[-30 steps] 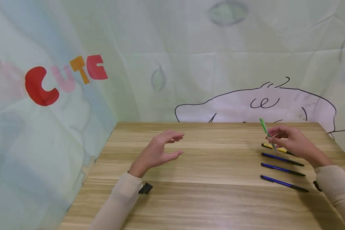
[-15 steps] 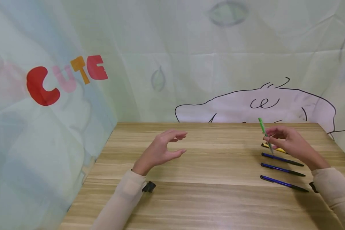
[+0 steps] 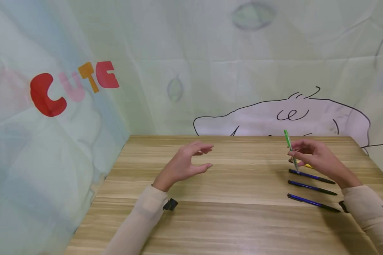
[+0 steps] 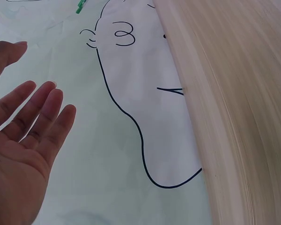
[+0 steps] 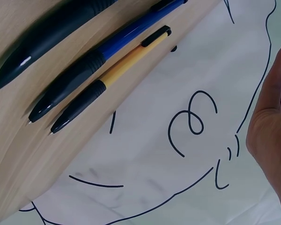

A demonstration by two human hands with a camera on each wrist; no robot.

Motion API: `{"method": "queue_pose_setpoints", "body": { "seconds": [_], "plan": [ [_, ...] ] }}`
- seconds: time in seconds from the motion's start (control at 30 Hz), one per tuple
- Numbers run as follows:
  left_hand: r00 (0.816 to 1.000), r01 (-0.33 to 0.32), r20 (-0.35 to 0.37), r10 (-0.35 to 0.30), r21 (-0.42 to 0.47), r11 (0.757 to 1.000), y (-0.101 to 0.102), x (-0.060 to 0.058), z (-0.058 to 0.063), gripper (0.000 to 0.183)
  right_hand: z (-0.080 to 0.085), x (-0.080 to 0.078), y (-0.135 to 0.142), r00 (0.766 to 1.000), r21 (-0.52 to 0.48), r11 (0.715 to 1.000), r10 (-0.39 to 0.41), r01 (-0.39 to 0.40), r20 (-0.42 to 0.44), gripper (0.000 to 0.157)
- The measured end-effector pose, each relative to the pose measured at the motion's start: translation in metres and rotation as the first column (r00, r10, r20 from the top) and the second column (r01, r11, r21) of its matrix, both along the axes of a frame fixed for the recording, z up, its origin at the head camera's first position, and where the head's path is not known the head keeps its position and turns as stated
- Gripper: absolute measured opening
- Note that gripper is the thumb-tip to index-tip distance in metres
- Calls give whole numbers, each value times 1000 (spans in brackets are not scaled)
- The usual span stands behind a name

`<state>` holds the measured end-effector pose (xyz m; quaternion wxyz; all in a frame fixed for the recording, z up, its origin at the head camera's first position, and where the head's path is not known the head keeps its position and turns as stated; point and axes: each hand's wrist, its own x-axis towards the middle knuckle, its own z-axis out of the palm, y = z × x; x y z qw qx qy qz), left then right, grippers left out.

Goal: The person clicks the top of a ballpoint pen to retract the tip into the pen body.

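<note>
In the head view, my right hand pinches a green pen between thumb and fingertips, held steeply tilted above the row of pens. Beneath that hand lies a yellow pen, partly covered by the fingers. Nearer to me, three blue pens with black grips lie roughly parallel: the far one, the middle one and the near one. My left hand hovers over the table at centre-left, thumb and fingers apart, holding nothing. In the left wrist view its palm shows.
The wooden table runs back to a printed cloth backdrop with a cartoon outline. Another cloth, with coloured letters, hangs along the left side. A black wrist device sits by the left cuff.
My right hand has shifted slightly left with the green pen. My left hand has drifted a little right and away from me. The pens on the table lie as before.
</note>
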<state>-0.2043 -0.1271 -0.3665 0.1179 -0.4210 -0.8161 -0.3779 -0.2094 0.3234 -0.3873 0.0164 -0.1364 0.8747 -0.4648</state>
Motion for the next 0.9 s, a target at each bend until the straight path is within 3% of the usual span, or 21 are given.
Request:
{"method": "queue_pose_setpoints", "body": {
  "seconds": [0.43, 0.9],
  "plan": [
    [1000, 13, -9, -13, 15, 1000, 15, -4, 1, 51, 6, 3, -11, 999, -38, 999, 33, -35, -30, 33],
    [999, 34, 26, -34, 28, 999, 35, -6, 2, 53, 11, 8, -19, 998, -98, 993, 68, -67, -1, 32]
  ]
}}
